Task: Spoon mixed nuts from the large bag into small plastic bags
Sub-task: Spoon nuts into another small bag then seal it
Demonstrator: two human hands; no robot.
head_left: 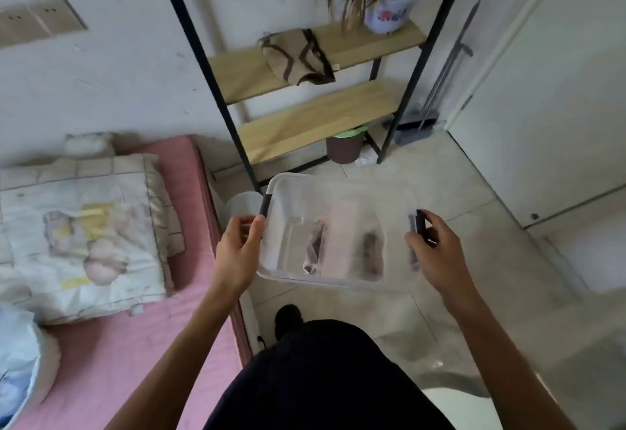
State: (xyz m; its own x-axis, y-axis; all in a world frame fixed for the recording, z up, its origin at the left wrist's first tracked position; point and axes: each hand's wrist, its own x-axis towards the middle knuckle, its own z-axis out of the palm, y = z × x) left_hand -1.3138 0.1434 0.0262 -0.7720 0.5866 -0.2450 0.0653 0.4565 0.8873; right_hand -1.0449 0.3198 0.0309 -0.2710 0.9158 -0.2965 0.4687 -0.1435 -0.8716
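Note:
A clear plastic storage bin [288, 189] with black side handles hangs in the air in front of me, above the tiled floor. Inside it lie blurred plastic bags [352, 243] with dark contents, probably the nuts; no spoon shows. My left hand [238, 253] grips the bin's left edge just below the black handle, thumb on the rim. My right hand [437, 253] curls round the black handle on the right side. The frame is motion-blurred.
A pink bed [176, 345] with a folded quilt [84, 236] lies at left. A black-framed wooden shelf [315, 124] stands ahead, holding a folded cloth and a potted plant. A brown bin [343, 146] sits under it. A broom leans by the door at right.

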